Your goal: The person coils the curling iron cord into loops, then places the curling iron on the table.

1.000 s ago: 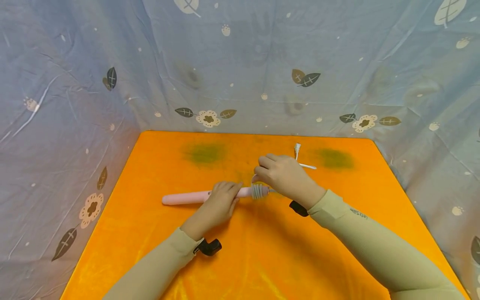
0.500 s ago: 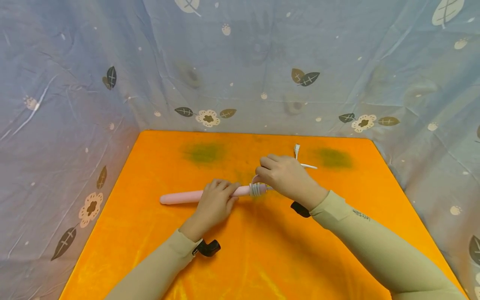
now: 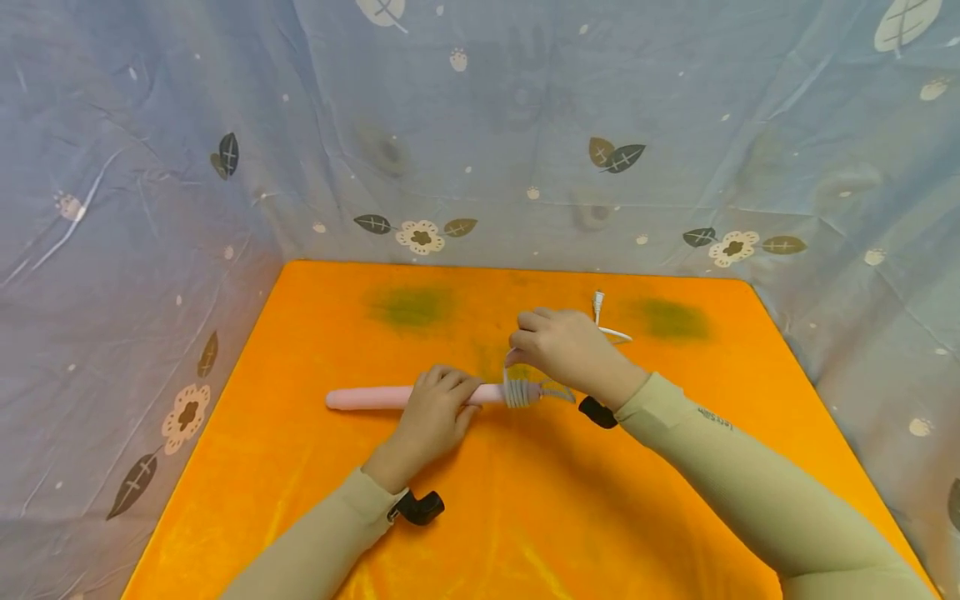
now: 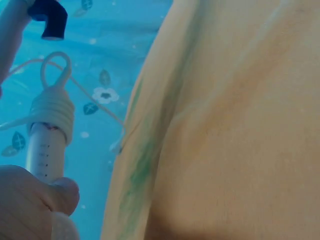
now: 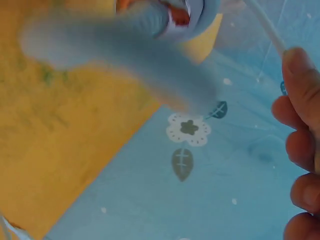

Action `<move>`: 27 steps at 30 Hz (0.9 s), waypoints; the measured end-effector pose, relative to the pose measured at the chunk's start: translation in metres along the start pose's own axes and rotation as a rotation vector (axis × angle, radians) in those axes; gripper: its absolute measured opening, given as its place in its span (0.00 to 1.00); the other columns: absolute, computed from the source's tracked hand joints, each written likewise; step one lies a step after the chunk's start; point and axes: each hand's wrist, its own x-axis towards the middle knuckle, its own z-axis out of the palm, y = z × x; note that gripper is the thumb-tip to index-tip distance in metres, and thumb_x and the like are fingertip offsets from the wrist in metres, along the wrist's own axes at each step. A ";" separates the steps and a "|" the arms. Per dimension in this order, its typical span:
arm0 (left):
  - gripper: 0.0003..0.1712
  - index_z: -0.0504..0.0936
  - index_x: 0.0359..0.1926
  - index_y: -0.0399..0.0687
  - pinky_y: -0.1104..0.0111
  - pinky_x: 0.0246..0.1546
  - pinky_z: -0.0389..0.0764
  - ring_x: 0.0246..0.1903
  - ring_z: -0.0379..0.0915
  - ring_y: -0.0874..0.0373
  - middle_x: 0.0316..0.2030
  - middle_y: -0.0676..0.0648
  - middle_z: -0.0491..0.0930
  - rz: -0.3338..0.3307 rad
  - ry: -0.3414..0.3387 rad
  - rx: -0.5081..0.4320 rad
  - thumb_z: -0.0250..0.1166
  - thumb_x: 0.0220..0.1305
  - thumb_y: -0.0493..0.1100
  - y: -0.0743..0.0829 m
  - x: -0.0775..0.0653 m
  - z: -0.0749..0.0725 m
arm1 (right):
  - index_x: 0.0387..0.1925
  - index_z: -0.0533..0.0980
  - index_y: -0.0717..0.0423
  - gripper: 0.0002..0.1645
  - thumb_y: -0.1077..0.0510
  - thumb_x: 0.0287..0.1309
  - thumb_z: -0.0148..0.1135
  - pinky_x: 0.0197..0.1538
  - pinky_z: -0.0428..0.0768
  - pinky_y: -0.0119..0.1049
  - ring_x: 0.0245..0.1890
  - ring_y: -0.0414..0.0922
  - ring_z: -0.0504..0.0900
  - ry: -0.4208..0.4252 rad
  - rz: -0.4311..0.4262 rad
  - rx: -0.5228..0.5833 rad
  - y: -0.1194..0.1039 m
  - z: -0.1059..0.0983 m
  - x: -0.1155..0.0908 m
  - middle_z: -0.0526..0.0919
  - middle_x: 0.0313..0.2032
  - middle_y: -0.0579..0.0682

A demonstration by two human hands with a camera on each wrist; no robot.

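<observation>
Now the winding strand shows clear between the two hands

Compared with half a second ago, we see the wrapped end of the pink wand [image 3: 367,398] tipped a little toward the person, away from the right hand [image 3: 566,350]. A longer, straighter piece of cord [image 5: 266,25] now rises from the coils [image 3: 520,392] to that hand, and the loop [image 4: 65,76] past the wand's end shows more plainly below it. Beyond the right hand, the tail has bent into a rounder curve near the plug [image 3: 597,302].

The left hand [image 3: 435,408] is closed round the wand's middle, its bare tip sticking out on the outer side and the coils lying between the hands. The right hand pinches the cord between thumb and forefinger, its other fingers curled in. Whether the wand touches the orange table [image 3: 487,525] or is held just above it, we cannot tell.

For the work, we take this as a turn in progress: several wraps sit close together, the held strand is not yet laid against them, and the plug end is still loose. We judge the left hand's steady hold to matter most, since slack could loosen the wraps.
</observation>
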 end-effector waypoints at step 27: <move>0.22 0.83 0.51 0.45 0.54 0.50 0.73 0.46 0.72 0.47 0.44 0.48 0.81 0.156 0.133 -0.074 0.72 0.56 0.46 -0.015 -0.005 -0.016 | 0.37 0.82 0.48 0.05 0.54 0.59 0.67 0.31 0.79 0.34 0.26 0.37 0.78 -0.020 0.136 0.258 0.009 0.067 -0.025 0.82 0.29 0.40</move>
